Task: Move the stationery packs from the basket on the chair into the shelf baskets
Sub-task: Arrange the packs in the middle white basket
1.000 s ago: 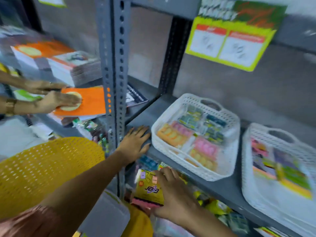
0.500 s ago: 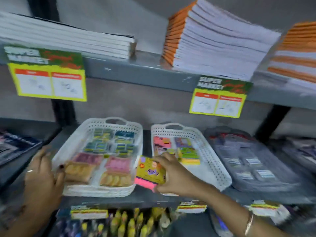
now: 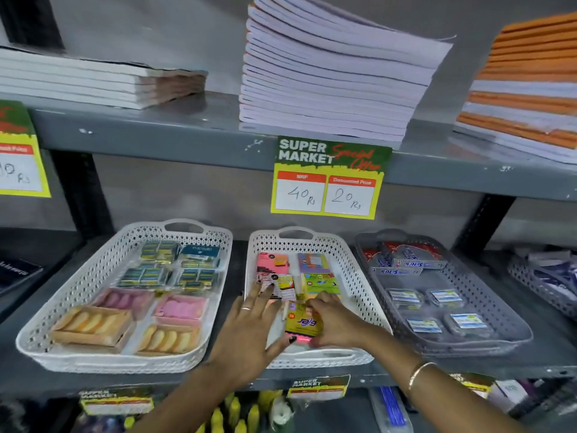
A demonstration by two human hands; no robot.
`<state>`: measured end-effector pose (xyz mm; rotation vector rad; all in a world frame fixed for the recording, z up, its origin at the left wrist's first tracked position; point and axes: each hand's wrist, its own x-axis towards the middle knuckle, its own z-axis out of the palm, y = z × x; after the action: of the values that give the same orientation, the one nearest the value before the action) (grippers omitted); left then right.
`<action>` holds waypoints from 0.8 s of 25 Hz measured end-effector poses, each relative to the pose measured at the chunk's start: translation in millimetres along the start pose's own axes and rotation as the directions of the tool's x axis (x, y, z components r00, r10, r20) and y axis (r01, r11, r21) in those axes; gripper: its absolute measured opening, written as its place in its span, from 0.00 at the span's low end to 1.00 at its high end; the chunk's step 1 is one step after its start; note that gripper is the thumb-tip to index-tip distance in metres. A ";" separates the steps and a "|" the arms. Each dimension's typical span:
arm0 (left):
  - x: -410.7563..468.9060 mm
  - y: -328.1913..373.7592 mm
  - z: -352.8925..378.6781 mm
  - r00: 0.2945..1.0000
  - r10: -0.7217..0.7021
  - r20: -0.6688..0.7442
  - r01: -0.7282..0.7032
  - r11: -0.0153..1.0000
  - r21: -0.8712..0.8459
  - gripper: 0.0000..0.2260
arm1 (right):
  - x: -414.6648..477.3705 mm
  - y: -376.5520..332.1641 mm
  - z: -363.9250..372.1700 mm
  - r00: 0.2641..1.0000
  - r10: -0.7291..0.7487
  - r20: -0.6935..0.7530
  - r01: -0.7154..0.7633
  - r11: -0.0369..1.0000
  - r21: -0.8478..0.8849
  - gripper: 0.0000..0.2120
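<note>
My right hand pinches the yellow pack, long axis pointing into the middle basket; left hand open alongside.

The yellow stationery pack with a pink lower edge lies flat near the front of the middle white basket, its printed logo upside down. Behind it in that basket lie a pink pack, a green pack and a multicoloured pack. The white basket to its left holds boxed packs in rows.
</note>
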<state>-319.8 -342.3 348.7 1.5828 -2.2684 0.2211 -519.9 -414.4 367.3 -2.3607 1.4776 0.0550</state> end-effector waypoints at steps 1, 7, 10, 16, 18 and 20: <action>0.0 4.6 3.6 0.999 0.003 0.036 -0.004 1.000 0.024 0.27 | 3.3 0.7 3.5 1.000 -0.010 0.021 0.010 1.000 0.001 0.38; -1.2 7.7 12.7 0.997 0.027 0.072 -0.031 0.998 0.055 0.26 | 19.9 -4.2 16.1 0.994 -0.085 0.070 0.085 0.996 0.005 0.40; -2.0 7.0 15.5 0.995 0.041 0.093 -0.046 0.997 0.054 0.27 | 26.2 -8.5 20.1 0.991 -0.108 0.073 0.108 0.994 0.009 0.40; -0.5 5.9 18.0 0.994 0.034 0.107 -0.034 0.999 -0.004 0.32 | 30.5 -10.4 23.1 0.988 -0.143 0.062 0.142 0.989 0.035 0.40; -1.0 5.4 18.5 0.993 0.030 0.117 -0.028 0.999 -0.024 0.36 | 29.0 -9.6 22.3 0.986 -0.153 0.065 0.150 0.988 0.045 0.40; -1.7 6.1 18.2 0.994 0.027 0.101 -0.025 0.999 -0.026 0.36 | 27.8 -8.3 19.3 0.985 -0.161 0.059 0.158 0.986 0.057 0.41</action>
<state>-328.7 -344.7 331.8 1.5864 -2.3605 0.1215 -497.0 -429.1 345.5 -2.4034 1.2416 0.0499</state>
